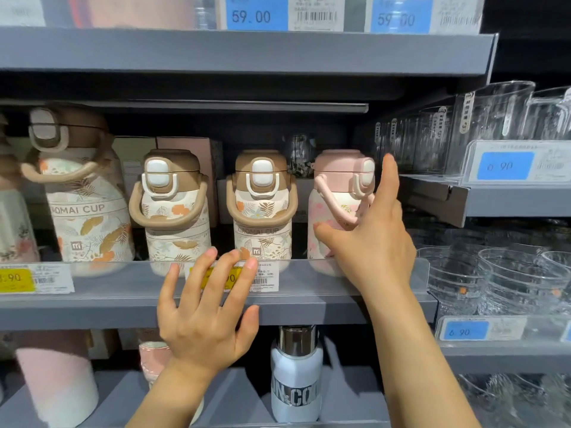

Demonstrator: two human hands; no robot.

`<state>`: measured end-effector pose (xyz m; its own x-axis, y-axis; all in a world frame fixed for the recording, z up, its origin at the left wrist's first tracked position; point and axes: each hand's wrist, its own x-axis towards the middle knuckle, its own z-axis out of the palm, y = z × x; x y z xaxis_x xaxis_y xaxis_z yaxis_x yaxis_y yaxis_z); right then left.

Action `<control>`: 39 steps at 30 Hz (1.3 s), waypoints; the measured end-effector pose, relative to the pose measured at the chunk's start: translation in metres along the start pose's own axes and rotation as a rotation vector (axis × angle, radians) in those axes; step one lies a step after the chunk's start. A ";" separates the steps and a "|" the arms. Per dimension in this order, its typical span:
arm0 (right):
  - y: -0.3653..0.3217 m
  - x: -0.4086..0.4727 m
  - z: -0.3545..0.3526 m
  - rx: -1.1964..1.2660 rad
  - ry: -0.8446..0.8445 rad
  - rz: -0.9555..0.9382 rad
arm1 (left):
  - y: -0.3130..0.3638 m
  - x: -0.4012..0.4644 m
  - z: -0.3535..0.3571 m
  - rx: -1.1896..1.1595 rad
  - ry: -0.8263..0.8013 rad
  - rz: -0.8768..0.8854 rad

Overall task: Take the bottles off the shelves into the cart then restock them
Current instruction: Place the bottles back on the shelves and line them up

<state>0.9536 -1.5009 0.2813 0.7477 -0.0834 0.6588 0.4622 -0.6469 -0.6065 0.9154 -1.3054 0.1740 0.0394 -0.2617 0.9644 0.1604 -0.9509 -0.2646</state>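
- Four squat, rounded bottles with loop handles stand on the grey shelf [309,307]: one large brown-lidded bottle [83,193], two small brown-lidded bottles [176,208] [262,208], all leaf-printed, and a pink bottle [336,211].
- The right hand [370,239], spread wide, touches the pink bottle's side, thumb on its front.
- The left hand [207,313], fingers spread, hovers over the shelf edge below the small bottles, holding nothing.
- Clear glasses [494,118] fill the right-hand shelves.

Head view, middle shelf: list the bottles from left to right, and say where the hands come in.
Large brown-lid bottle → small brown-lid bottle → left hand, in front of the shelf edge → second small brown-lid bottle → pink-lid bottle → right hand, reaching around it.
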 end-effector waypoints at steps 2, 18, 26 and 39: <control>-0.001 -0.005 0.006 -0.075 0.084 0.000 | 0.000 0.000 -0.001 -0.009 -0.004 -0.007; 0.001 -0.009 0.013 -0.214 0.138 0.006 | 0.001 0.000 -0.002 -0.021 -0.024 -0.031; 0.002 -0.006 0.017 -0.232 0.157 0.049 | 0.001 -0.001 -0.002 -0.034 -0.035 -0.027; -0.016 -0.091 0.045 0.149 0.316 -0.276 | -0.009 -0.001 -0.039 -0.332 -0.286 -0.097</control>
<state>0.9003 -1.4490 0.2109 0.4147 -0.1655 0.8948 0.7051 -0.5632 -0.4309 0.8751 -1.3035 0.1749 0.3179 -0.1566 0.9351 -0.1466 -0.9825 -0.1146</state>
